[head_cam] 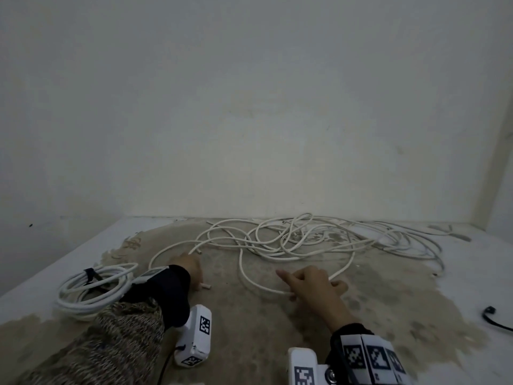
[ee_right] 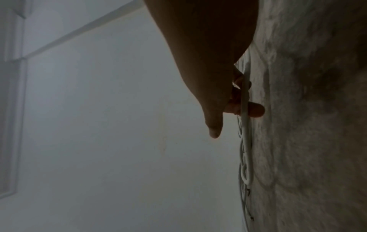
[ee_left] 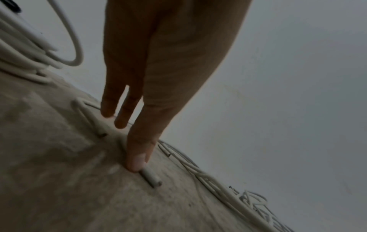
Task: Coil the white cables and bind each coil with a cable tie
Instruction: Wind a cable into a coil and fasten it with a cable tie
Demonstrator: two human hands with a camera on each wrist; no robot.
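A loose tangle of white cables (head_cam: 291, 240) lies across the worn surface by the wall. My left hand (head_cam: 194, 273) is stretched out flat with straight fingers, and one fingertip (ee_left: 137, 161) presses a white cable end (ee_left: 152, 178) onto the surface. My right hand (head_cam: 299, 284) grips a loop of the white cable (ee_right: 245, 97) with curled fingers, while its index finger (ee_right: 214, 130) points out straight. At the left lies a finished white coil (head_cam: 94, 290) bound by a dark tie (head_cam: 90, 273).
A white wall rises straight behind the tangle. A black cable (head_cam: 494, 318) lies at the right edge. The surface (head_cam: 249, 329) is brown and worn in the middle, pale around it. More cut cable ends (ee_left: 102, 134) lie near my left fingers.
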